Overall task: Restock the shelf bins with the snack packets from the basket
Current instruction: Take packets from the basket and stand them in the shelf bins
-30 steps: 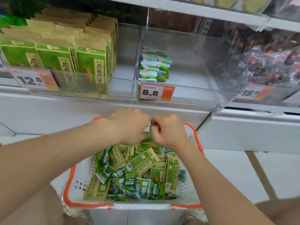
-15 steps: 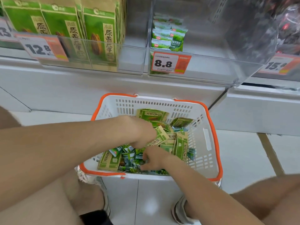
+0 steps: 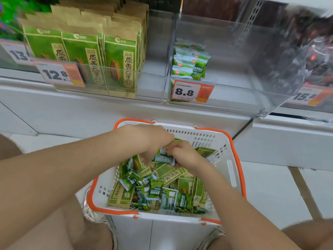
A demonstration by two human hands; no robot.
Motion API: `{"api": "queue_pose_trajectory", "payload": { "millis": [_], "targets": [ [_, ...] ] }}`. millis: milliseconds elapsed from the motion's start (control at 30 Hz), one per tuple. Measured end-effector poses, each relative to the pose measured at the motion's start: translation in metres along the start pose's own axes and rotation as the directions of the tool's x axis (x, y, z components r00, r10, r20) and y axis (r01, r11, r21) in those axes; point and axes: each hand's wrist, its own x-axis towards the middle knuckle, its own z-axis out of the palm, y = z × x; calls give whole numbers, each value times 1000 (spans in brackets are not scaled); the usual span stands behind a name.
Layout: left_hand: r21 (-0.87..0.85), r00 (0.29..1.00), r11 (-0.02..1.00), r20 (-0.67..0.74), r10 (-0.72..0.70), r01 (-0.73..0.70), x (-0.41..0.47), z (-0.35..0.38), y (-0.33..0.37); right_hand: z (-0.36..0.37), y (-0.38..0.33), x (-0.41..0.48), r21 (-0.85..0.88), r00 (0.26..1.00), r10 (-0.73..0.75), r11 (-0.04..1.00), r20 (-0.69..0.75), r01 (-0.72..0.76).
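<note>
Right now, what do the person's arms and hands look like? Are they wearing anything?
The left arm and right arm are bare, with no sleeves in view. The left hand and right hand wear no gloves, and no watch, ring or bracelet shows.

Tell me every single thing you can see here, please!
basket: one, white with orange rim, on the floor below the shelf
small green packets: many, green and white, loose in the basket
long seed packets: several, green and tan, in the basket
clear bins: at least three, see-through, on the shelf
tall seed bags: rows, green and tan, bin tagged 12.8
shelf packets: short row, green and white, bin tagged 8.8
dark packets: heap, dark with red, rightmost bin
price tags: four, white and orange, bin fronts
left hand: one, in the basket
right hand: one, gripping the held packet
</note>
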Motion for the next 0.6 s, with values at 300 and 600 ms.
{"api": "queue_pose_trajectory", "payload": {
  "millis": [300,600],
  "targets": [
    [-444,834,895,-508,-217,-38,-17,-38,-12,-36,-107,-45,489,990,24,871,-138,47],
    [-842,760,356,-527,-380,-405,-45,-62,-13,-70,-115,-66,-227,724,-636,772,-269,594]
  ]
}}
